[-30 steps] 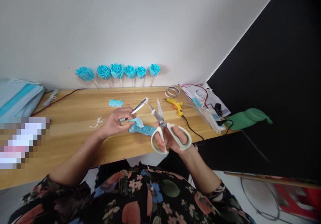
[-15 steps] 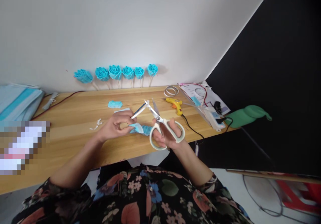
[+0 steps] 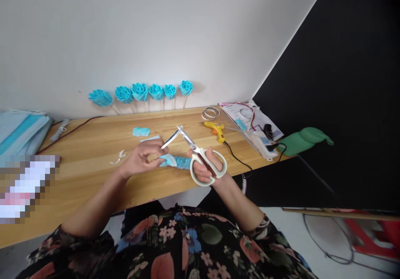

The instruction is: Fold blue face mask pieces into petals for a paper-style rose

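Observation:
My left hand (image 3: 142, 157) pinches a thin white strip (image 3: 170, 139) that sticks up and to the right from my fingers. My right hand (image 3: 204, 168) grips white-handled scissors (image 3: 200, 156); their blades are closed and the tips meet the end of the strip. Under both hands a pleated blue mask piece (image 3: 178, 161) lies on the wooden table (image 3: 93, 162). A small blue cut piece (image 3: 141, 131) lies farther back.
Several blue fabric roses on sticks (image 3: 139, 92) lean on the wall. A yellow glue gun (image 3: 215, 129), wire rings (image 3: 210, 113), papers and a power strip (image 3: 262, 142) lie at the right end. Stacked blue masks (image 3: 18, 131) lie at left. White scraps (image 3: 117, 157) lie near my left hand.
The scissors swung left toward the strip and their blades closed at its end. My right hand came closer to my left. The view shifted slightly.

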`<state>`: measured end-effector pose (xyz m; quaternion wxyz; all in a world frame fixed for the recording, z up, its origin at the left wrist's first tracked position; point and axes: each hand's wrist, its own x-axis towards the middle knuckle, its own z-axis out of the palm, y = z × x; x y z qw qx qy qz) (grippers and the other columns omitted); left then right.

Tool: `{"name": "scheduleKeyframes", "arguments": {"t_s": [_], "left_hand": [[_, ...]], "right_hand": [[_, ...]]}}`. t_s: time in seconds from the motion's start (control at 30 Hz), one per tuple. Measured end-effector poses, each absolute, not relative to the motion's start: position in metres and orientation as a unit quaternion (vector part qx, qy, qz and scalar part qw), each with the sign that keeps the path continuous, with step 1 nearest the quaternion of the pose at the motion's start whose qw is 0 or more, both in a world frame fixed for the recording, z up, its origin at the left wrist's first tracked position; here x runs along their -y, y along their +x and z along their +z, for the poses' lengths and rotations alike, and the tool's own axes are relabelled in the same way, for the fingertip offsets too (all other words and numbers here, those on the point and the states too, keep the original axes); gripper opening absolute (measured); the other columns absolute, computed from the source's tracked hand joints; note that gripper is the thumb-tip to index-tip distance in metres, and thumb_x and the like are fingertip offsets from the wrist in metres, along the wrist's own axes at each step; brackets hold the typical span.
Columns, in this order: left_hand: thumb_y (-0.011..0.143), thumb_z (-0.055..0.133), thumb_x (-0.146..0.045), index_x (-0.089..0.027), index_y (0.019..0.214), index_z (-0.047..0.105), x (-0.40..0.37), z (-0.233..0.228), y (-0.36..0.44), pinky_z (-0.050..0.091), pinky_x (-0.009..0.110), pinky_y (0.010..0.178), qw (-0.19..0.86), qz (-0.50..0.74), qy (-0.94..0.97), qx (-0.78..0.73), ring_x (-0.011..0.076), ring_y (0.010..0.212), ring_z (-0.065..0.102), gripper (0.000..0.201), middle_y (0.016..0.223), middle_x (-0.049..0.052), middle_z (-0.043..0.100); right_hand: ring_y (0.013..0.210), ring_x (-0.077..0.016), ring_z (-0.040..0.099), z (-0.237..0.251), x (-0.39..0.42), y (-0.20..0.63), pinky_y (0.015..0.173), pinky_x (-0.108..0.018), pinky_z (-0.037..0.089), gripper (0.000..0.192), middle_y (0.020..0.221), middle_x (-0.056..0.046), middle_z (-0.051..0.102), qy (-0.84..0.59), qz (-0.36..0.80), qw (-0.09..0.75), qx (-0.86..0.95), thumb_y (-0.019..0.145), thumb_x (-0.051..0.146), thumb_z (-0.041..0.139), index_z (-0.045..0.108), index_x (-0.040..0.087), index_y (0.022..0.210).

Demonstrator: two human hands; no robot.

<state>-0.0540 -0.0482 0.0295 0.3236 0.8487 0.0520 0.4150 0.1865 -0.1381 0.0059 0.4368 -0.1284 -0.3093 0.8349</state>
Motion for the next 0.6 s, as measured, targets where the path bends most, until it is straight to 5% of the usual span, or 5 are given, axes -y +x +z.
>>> {"name": "scheduleKeyframes", "arguments": {"t_s": [0.43, 0.6], "left_hand": [[0.09, 0.065, -0.017, -0.019, 0.075, 0.065, 0.043, 0.023, -0.058, 0.045, 0.03, 0.065, 0.335, 0.411, 0.844, -0.08, 0.0156, 0.069, 0.06, 0.015, 0.077, 0.006, 0.067], [0.088, 0.067, -0.017, -0.019, 0.069, 0.06, 0.038, 0.017, -0.059, 0.04, 0.026, 0.061, 0.322, 0.427, 0.839, -0.103, 0.0122, 0.063, 0.053, 0.02, 0.068, 0.0, 0.057]], "right_hand": [[0.033, -0.0012, 0.024, 0.003, 0.137, 0.178, 0.028, -0.014, 0.021, 0.057, 0.052, 0.011, 0.047, -0.167, 0.825, 0.434, 0.321, 0.074, 0.067, 0.076, 0.063, 0.017, 0.099], [0.034, -0.0034, 0.031, 0.003, 0.147, 0.163, 0.031, -0.017, 0.027, 0.057, 0.053, 0.009, 0.049, -0.187, 0.774, 0.45, 0.405, 0.08, 0.066, 0.071, 0.066, 0.016, 0.107]]}}
